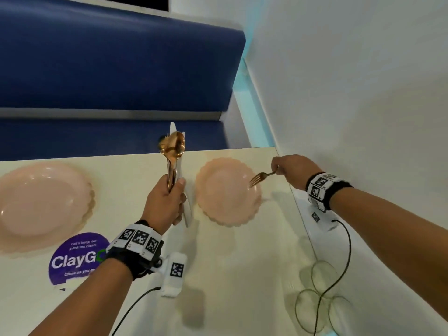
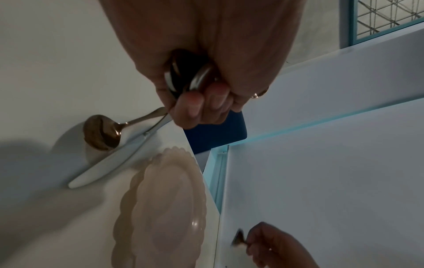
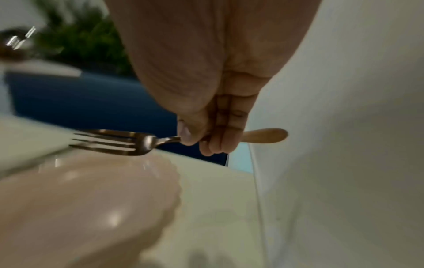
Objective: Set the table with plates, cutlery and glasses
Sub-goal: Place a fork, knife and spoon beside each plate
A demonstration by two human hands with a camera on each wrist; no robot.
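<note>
Laying a fork by the right-hand plate.
Right hand [image 1: 288, 166] pinches the gold fork [image 1: 260, 177] by its handle, tines over the rim of the pink scalloped plate [image 1: 225, 190]; left hand [image 1: 166, 202] grips a bundle of spoons [image 1: 175, 151] and white knives [image 1: 186, 209] upright. Best bet: swing the fork clear of the rim, set it flat on the worktop [image 1: 242, 263] just beside the plate, parallel to it. Second pink plate [image 1: 43, 200] sits well to the left.
</note>
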